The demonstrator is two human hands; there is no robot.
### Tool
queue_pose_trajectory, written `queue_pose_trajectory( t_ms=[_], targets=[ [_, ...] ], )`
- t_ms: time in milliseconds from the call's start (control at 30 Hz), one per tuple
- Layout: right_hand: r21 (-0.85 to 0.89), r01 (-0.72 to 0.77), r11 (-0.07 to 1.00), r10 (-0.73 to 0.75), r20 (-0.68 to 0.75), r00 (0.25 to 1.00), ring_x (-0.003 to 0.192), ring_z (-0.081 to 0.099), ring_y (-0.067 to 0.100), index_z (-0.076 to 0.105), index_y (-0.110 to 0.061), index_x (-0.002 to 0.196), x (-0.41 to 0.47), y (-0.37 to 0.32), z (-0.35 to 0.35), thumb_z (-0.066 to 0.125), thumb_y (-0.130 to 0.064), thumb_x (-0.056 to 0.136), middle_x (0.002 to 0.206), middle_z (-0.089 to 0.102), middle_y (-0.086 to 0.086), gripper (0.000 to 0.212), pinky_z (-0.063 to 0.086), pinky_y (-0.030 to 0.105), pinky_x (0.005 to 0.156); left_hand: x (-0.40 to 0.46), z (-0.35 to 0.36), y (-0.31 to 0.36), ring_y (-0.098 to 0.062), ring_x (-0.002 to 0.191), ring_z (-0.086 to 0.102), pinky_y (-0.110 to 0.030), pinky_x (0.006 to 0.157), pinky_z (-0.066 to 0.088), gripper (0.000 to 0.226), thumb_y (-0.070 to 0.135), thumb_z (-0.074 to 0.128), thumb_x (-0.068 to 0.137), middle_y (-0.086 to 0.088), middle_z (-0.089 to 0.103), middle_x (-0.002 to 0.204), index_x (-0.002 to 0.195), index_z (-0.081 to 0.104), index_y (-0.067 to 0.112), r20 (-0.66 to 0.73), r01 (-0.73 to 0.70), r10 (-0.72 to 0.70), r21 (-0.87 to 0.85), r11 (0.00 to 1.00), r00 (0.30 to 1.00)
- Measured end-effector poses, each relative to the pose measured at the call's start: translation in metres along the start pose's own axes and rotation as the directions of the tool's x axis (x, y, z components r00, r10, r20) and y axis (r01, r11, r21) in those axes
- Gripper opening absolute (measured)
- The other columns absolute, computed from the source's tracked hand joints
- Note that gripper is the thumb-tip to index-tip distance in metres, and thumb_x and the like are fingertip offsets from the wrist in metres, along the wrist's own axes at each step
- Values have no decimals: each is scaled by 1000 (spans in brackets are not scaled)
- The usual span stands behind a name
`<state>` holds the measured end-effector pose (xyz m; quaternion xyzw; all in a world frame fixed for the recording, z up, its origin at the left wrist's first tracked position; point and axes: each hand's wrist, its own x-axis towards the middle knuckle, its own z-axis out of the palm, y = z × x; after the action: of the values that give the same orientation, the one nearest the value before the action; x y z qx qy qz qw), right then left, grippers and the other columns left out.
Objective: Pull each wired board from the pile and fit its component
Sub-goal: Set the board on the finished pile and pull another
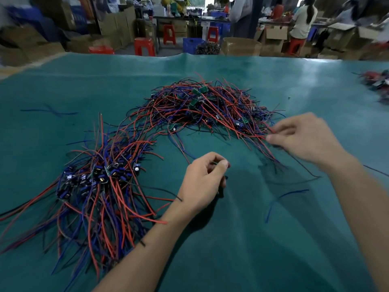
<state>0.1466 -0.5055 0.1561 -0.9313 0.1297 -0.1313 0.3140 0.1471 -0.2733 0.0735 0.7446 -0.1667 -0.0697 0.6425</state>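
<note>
A tangled pile of small green boards with red, blue and black wires (202, 106) lies mid-table. A second heap of wired boards with dark components (99, 178) spreads out at the left. My right hand (303, 138) reaches into the near right edge of the far pile and pinches the ends of red wires (271, 133) between thumb and fingertips. My left hand (204, 182) hovers over the cloth in front of me, fingers curled around something small and dark; what it is stays hidden.
The table is covered by a green cloth (252, 239). A loose blue wire (282, 199) lies at the right, another blue wire (50, 111) at the far left. A small heap of parts (376, 83) sits at the right edge. Stools, boxes and people are beyond the table.
</note>
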Motion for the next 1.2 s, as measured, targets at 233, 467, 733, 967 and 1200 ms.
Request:
queue_pose_trajectory(
  t_ms=[233,467,733,967,1200],
  targets=[
    [860,-275,431,-103,349,931,59,70,13,68,-6,94,-35,-82,3,74,-20,70,78,76,11,29,56,20,52,-1,2,3,-18,49,52,-26,46,41,61,57,26,105,-7,64,58,94,66,12,-30,7,-12,-162,987,999],
    [817,-364,446,205,302,931,72,65,18,64,-17,80,-55,-63,81,72,-11,87,89,76,11,13,48,26,62,-3,1,5,-16,51,59,-21,46,43,60,51,39,104,-12,71,65,77,69,6,-12,12,-14,-99,995,1000],
    [853,-177,490,143,122,982,59,57,11,73,-16,75,-53,-49,91,77,-8,85,72,69,1,13,43,19,48,-1,1,3,-10,44,50,-19,44,41,33,14,47,105,2,61,54,76,63,12,-30,24,-25,-43,999,999],
    [801,-19,598,271,-180,946,55,56,9,72,-14,75,-33,-21,75,79,-6,86,66,68,1,15,47,20,51,-3,2,2,-12,46,47,-23,51,39,34,21,47,103,4,54,50,74,63,14,71,-22,21,9,1000,997],
    [966,-4,258,621,-163,767,49,57,11,57,-11,77,-27,-8,58,54,-11,104,66,60,8,28,51,25,54,-3,1,0,-15,50,50,-29,56,45,29,19,45,106,2,58,52,83,61,11,-14,-69,70,33,997,997]
  ],
)
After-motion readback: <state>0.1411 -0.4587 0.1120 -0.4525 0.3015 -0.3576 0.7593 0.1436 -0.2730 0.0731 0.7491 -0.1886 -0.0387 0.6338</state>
